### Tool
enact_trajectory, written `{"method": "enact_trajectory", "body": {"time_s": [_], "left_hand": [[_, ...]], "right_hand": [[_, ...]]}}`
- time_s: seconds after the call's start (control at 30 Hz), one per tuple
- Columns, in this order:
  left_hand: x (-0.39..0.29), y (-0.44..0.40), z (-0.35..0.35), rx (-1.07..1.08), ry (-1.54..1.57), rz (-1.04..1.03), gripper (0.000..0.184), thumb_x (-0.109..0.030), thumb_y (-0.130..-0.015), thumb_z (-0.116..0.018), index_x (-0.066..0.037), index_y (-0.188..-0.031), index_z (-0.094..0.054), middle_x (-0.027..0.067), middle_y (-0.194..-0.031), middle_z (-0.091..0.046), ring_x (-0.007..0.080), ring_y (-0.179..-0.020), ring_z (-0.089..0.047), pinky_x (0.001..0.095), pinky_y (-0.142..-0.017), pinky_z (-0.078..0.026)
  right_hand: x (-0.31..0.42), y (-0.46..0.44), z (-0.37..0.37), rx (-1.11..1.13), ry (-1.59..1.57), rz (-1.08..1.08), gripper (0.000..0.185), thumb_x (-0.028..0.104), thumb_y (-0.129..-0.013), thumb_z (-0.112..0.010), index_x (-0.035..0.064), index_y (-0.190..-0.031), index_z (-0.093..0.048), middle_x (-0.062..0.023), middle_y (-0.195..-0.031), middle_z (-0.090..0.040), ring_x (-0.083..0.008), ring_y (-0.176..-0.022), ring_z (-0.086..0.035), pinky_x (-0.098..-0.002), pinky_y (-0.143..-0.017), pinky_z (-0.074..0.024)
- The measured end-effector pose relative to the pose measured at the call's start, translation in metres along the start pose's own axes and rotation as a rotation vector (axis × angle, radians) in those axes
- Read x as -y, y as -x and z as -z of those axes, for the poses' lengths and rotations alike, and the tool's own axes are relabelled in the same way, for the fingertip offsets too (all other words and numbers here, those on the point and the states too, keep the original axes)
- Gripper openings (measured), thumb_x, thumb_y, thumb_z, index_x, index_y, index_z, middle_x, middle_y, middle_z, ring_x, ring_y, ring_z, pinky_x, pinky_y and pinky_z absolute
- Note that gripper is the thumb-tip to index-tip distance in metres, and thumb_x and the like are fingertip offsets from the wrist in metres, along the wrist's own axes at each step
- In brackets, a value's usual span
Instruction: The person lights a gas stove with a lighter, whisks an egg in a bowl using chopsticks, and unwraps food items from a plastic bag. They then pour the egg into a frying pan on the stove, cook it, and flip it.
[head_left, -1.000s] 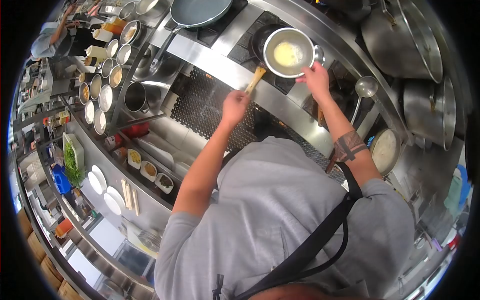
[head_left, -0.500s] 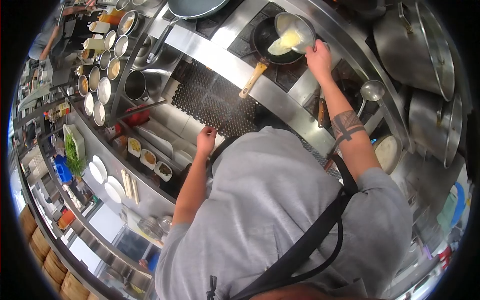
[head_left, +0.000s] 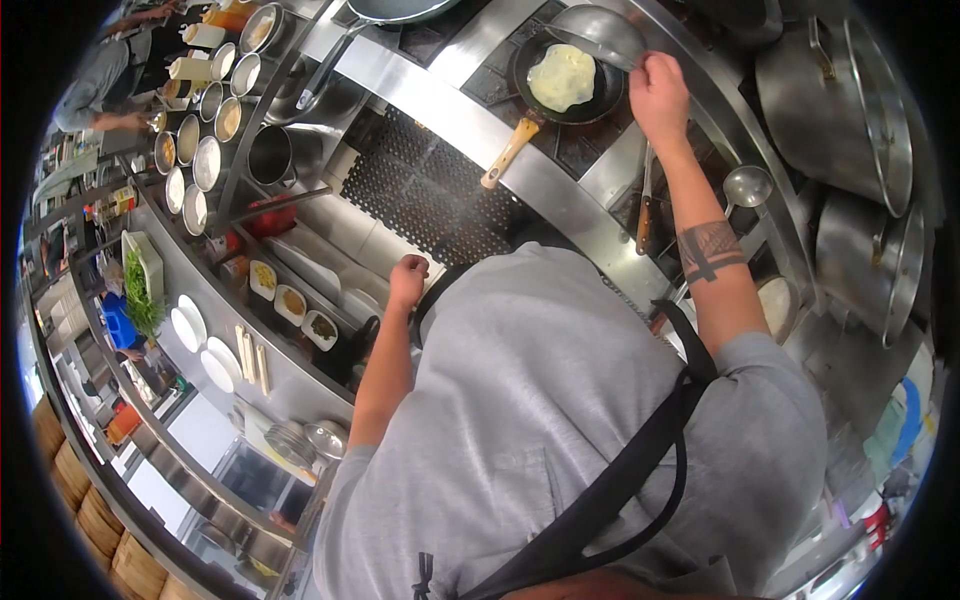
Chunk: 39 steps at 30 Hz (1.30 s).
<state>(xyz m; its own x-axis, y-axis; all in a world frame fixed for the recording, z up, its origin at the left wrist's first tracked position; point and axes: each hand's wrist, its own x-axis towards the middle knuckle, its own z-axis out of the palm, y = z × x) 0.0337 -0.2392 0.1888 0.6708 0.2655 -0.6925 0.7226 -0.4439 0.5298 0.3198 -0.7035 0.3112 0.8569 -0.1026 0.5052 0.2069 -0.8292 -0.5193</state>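
My right hand (head_left: 660,98) grips the rim of a metal bowl (head_left: 600,36), which is tipped on its side over a dark pan (head_left: 606,98) on the stove. Pale yellow egg-like mixture (head_left: 561,78) lies spread in the pan. The pan's wooden handle (head_left: 510,152) points toward me across the steel edge, with no hand on it. Low on the left, near my body, my left hand (head_left: 409,280) is closed with its fingers curled; whether anything small is inside is hidden.
A large pan (head_left: 400,8) sits at the top. A ladle (head_left: 747,186) and a wooden-handled tool (head_left: 645,215) lie at the right, near big pots (head_left: 835,120). Small bowls (head_left: 207,163) and white plates (head_left: 221,364) stand left. Another person's arm (head_left: 120,121) reaches in at upper left.
My left hand has let go of the wooden handle and drawn back toward my body. My right hand has tipped the bowl, and the yellow mixture has gone from it into the pan.
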Motion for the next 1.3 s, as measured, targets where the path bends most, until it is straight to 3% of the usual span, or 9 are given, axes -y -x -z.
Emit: {"method": "enact_trajectory", "body": {"time_s": [0.23,0.7,0.83,0.9,0.93,1.0,1.1,1.2,1.3], "left_hand": [[0.022,-0.001,0.003,0.011,-0.039,0.037,0.020,-0.015,-0.091,-0.062,0.000,-0.100,-0.071,0.0135,-0.088,-0.074,0.0214,-0.078,-0.072,0.0345,-0.075,-0.055],[0.052,0.017,0.013,-0.017,0.015,0.073,0.026,-0.020,-0.088,-0.063,0.001,-0.101,-0.071,0.0161,-0.090,-0.074,0.0234,-0.079,-0.072,0.0363,-0.076,-0.055],[0.058,0.029,0.010,-0.038,-0.032,0.041,0.026,-0.022,-0.088,-0.062,0.000,-0.099,-0.071,0.0154,-0.088,-0.073,0.0236,-0.081,-0.071,0.0365,-0.078,-0.054],[0.063,0.044,0.008,-0.078,0.033,0.050,0.026,-0.022,-0.088,-0.063,0.000,-0.099,-0.071,0.0150,-0.088,-0.073,0.0237,-0.080,-0.071,0.0366,-0.078,-0.054],[0.066,0.051,0.007,-0.097,0.077,0.050,0.026,-0.022,-0.087,-0.063,0.000,-0.098,-0.071,0.0146,-0.088,-0.073,0.0237,-0.080,-0.070,0.0367,-0.078,-0.054],[0.083,0.063,0.009,-0.105,0.075,0.041,0.026,-0.022,-0.087,-0.063,0.000,-0.098,-0.071,0.0144,-0.088,-0.073,0.0239,-0.080,-0.070,0.0367,-0.077,-0.054],[0.118,0.086,0.003,-0.107,0.013,0.038,0.027,-0.022,-0.086,-0.062,0.000,-0.098,-0.071,0.0163,-0.087,-0.072,0.0257,-0.079,-0.070,0.0379,-0.077,-0.054],[0.176,0.111,-0.007,-0.175,0.034,0.039,0.030,-0.025,-0.085,-0.063,-0.001,-0.100,-0.072,0.0232,-0.098,-0.071,0.0386,-0.093,-0.068,0.0457,-0.084,-0.052],[0.219,0.155,-0.022,-0.293,0.131,0.051,0.025,-0.024,-0.081,-0.064,-0.003,-0.091,-0.072,0.0174,-0.088,-0.072,0.0302,-0.083,-0.069,0.0402,-0.078,-0.053]], "right_hand": [[0.004,0.003,0.020,-0.116,0.034,-0.004,0.008,0.011,-0.084,-0.062,0.0040,-0.088,-0.062,-0.0135,-0.109,-0.065,-0.0353,-0.094,-0.064,-0.0428,-0.081,-0.0525],[-0.017,0.036,0.008,-0.010,0.061,0.006,0.014,0.010,-0.086,-0.060,0.0029,-0.098,-0.062,-0.0174,-0.113,-0.062,-0.0400,-0.096,-0.062,-0.0457,-0.081,-0.0524],[-0.012,0.038,-0.003,0.019,0.151,-0.182,0.019,0.005,-0.086,-0.060,-0.0040,-0.103,-0.061,-0.0207,-0.108,-0.063,-0.0361,-0.095,-0.065,-0.0426,-0.084,-0.0540],[0.016,0.038,-0.008,-0.079,-0.755,-0.865,0.019,0.003,-0.088,-0.060,-0.0073,-0.104,-0.060,-0.0212,-0.103,-0.063,-0.0329,-0.089,-0.067,-0.0415,-0.084,-0.0587],[0.024,0.039,-0.014,-0.049,-0.775,-0.837,0.019,0.003,-0.088,-0.060,-0.0073,-0.104,-0.060,-0.0212,-0.103,-0.063,-0.0329,-0.089,-0.067,-0.0415,-0.084,-0.0587],[0.014,0.052,-0.030,-0.125,-1.108,-1.119,0.025,0.007,-0.093,-0.057,-0.0121,-0.110,-0.054,-0.0199,-0.107,-0.060,-0.0287,-0.092,-0.065,-0.0411,-0.085,-0.0621],[-0.024,0.089,-0.070,0.134,-1.554,-1.151,0.028,0.008,-0.095,-0.057,-0.0121,-0.113,-0.051,-0.0212,-0.105,-0.059,-0.0295,-0.094,-0.066,-0.0375,-0.087,-0.0610],[0.069,0.109,-0.081,0.371,-1.380,-1.191,0.023,0.006,-0.093,-0.060,-0.0077,-0.110,-0.053,-0.0183,-0.103,-0.061,-0.0282,-0.095,-0.065,-0.0371,-0.085,-0.0612],[0.150,0.164,-0.106,0.768,-1.331,-1.151,0.020,0.004,-0.093,-0.060,-0.0059,-0.109,-0.054,-0.0141,-0.095,-0.059,-0.0262,-0.086,-0.065,-0.0369,-0.077,-0.0610]]}}
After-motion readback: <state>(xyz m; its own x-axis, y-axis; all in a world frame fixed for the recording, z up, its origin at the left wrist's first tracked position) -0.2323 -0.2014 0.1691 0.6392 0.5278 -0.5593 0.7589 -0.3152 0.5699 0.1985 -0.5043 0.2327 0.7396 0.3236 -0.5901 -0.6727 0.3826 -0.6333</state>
